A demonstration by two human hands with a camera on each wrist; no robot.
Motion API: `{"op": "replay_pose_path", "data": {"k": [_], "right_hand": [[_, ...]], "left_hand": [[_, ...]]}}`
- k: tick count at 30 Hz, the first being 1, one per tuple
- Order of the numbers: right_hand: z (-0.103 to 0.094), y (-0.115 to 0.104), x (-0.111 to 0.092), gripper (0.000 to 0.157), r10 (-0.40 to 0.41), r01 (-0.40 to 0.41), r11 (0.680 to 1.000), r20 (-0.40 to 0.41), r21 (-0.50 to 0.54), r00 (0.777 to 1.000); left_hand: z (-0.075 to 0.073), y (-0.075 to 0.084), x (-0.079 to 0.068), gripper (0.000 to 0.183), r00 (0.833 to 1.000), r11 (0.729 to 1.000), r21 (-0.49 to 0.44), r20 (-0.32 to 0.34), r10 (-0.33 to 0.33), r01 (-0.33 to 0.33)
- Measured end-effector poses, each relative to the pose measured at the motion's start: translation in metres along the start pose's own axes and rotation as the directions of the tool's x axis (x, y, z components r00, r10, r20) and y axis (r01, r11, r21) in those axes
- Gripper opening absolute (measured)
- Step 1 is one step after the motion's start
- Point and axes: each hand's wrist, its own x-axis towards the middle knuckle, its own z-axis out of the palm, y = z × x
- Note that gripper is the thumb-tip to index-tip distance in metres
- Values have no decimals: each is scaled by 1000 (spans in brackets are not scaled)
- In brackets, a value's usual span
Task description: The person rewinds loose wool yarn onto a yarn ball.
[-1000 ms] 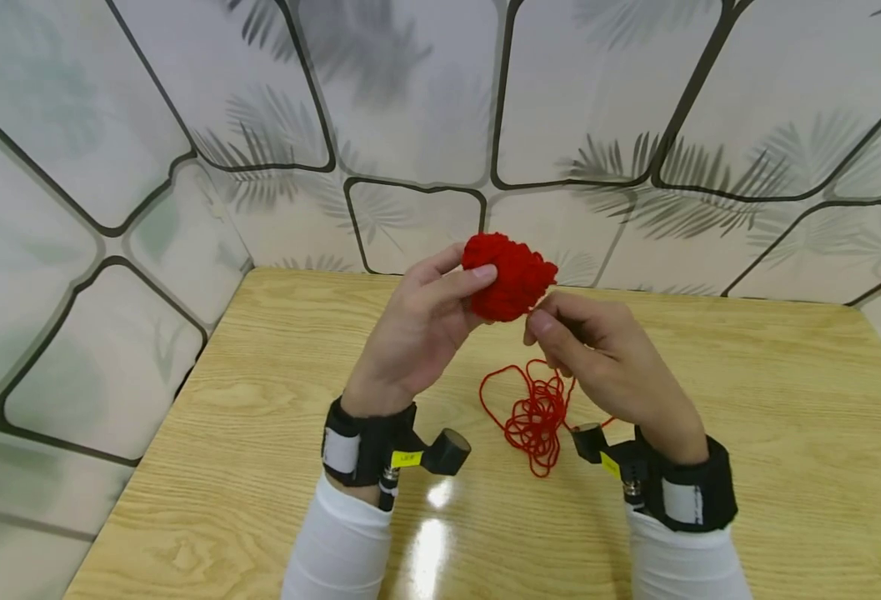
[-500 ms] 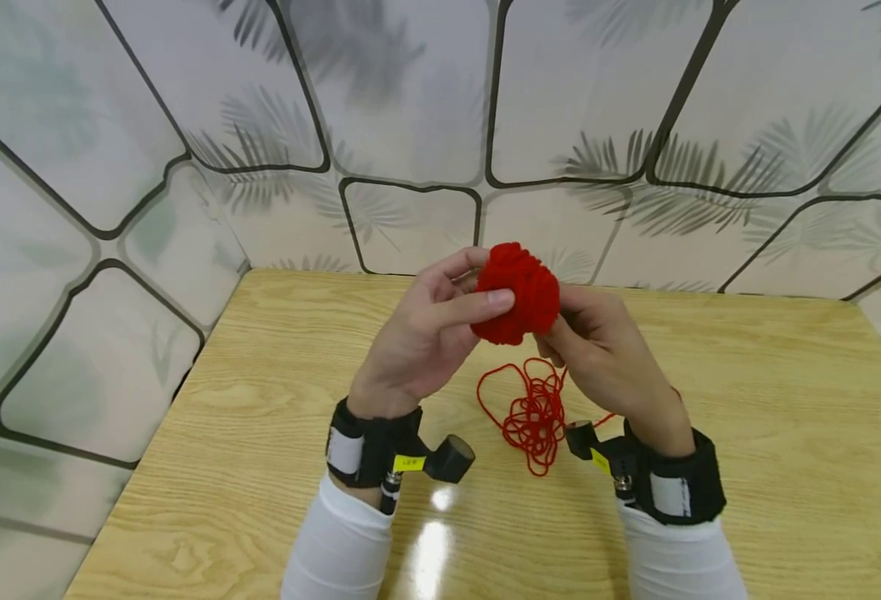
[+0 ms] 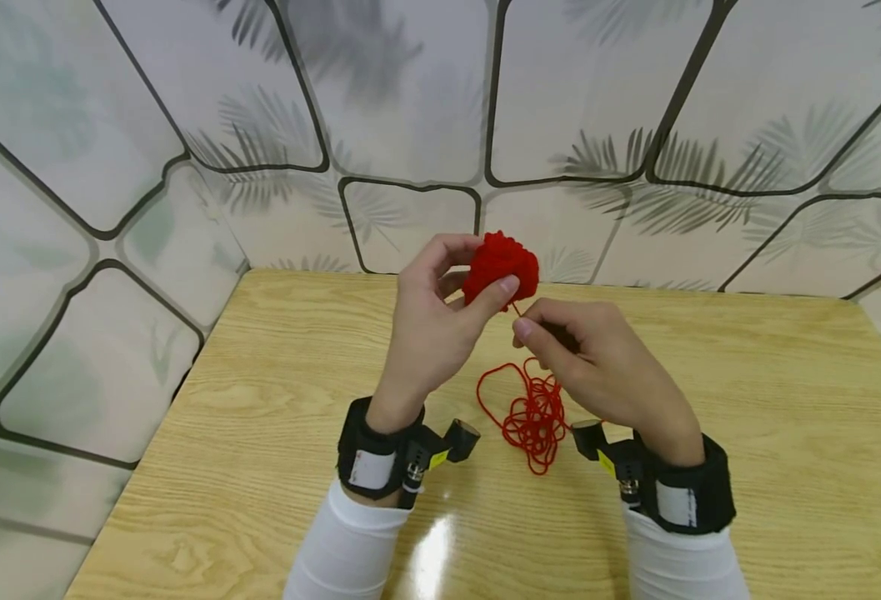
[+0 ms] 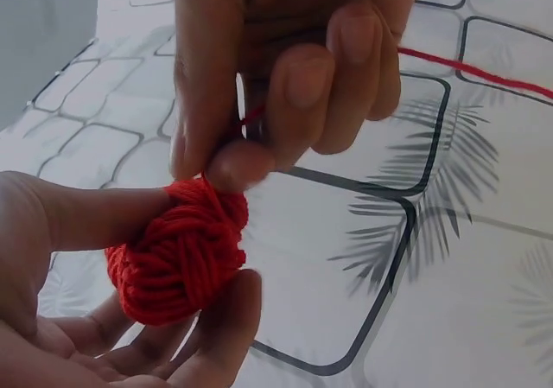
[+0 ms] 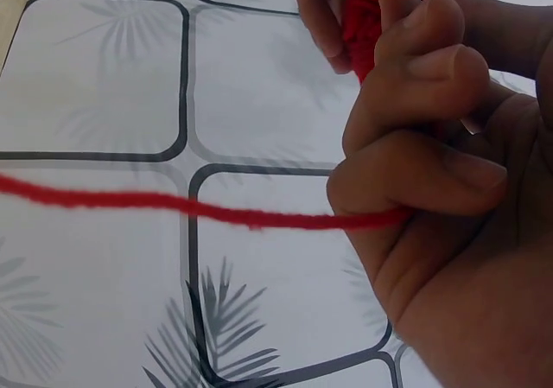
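My left hand (image 3: 434, 321) grips a small red yarn ball (image 3: 502, 268) above the far part of the table, thumb on its near side. In the left wrist view the wound strands of the ball (image 4: 181, 254) show between thumb and fingers. Just right of it, my right hand (image 3: 598, 354) pinches the strand of red yarn that runs from the ball. The same yarn (image 5: 259, 219) passes through the curled fingers of the right hand (image 5: 449, 172) and trails off in the right wrist view. Below the hands, a loose tangle of red yarn (image 3: 536, 421) lies on the table.
The light wood table (image 3: 260, 400) ends against a wall (image 3: 417, 100) patterned with dark lines and leaves. Each wrist wears a black strap, the left strap (image 3: 380, 454) and the right strap (image 3: 691, 487), with a small camera on it.
The left hand has turned the yarn ball over and drawn it slightly left and up. The right hand, close against the ball half a second ago, is now just apart with yarn stretched between.
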Motion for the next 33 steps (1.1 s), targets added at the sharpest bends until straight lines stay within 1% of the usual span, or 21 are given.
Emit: {"op": "replay_pose_path", "data": {"k": [3,5,7,8,9,10,11,13,15,16,18,20,21,23,25,26,28,30,31,33], "right_hand": [[-2,-1,-1,13,-4,3,1000,-12,-4,1000],[-4,-1,-2,11,-13,12,1000,-38,-11,999],[-5,-1,-2,9,-26,25,1000,-83,-9,996],[-6,-1,-3,9,-33,33,999,-109,-4,993],[-7,-1,-3,10,-41,43,999,-137,5,990],[-8,-1,-3,10,-49,52,999,-168,13,984],[-9,0,-4,11,-56,62,998,-197,25,979],[-10,1,-3,11,-71,85,995,-243,47,967],[-10,3,-3,11,-87,108,992,-293,59,952],[-10,4,-2,11,-94,118,991,-315,58,944],[-10,6,-1,10,-108,139,988,-351,65,930],[-9,7,0,11,-113,157,984,-380,87,918],[-9,8,0,11,-115,167,981,-389,103,914],[-8,9,1,11,-109,187,969,-399,161,911],[-6,10,2,12,-104,202,955,-395,216,913],[-5,11,2,12,-103,207,950,-391,234,915],[-2,11,3,12,-106,215,941,-376,261,920],[0,12,4,12,-111,212,944,-361,252,926],[1,12,5,13,-115,211,946,-352,247,929],[3,11,6,13,-116,194,956,-324,222,939]], "left_hand": [[0,0,-1,36,999,999,33,44,-21,19],[0,0,-2,36,996,997,71,84,-40,34],[-2,1,-2,35,988,993,110,142,-66,51],[-3,2,-2,35,980,990,123,179,-86,65],[-4,3,-2,34,969,988,128,220,-111,84],[-6,4,-2,34,954,987,127,269,-134,102],[-8,6,-2,33,936,985,124,315,-157,124],[-12,13,-2,32,893,979,107,402,-201,172],[-16,19,-3,31,855,975,69,470,-220,213],[-18,22,-3,31,841,973,44,496,-219,227],[-20,26,-3,31,822,967,-18,531,-206,254],[-21,25,-3,30,809,956,-85,556,-189,282],[-21,24,-3,30,807,949,-115,562,-180,292],[-20,20,-3,31,807,934,-177,569,-160,309],[-18,15,-3,33,820,915,-245,555,-139,321],[-16,13,-3,34,831,905,-280,541,-126,320],[-12,10,-3,39,861,886,-349,499,-101,307],[-9,8,-3,43,896,869,-407,437,-86,282],[-7,7,-3,43,912,866,-424,401,-83,266],[-5,7,-3,43,940,860,-453,332,-82,236]]}}
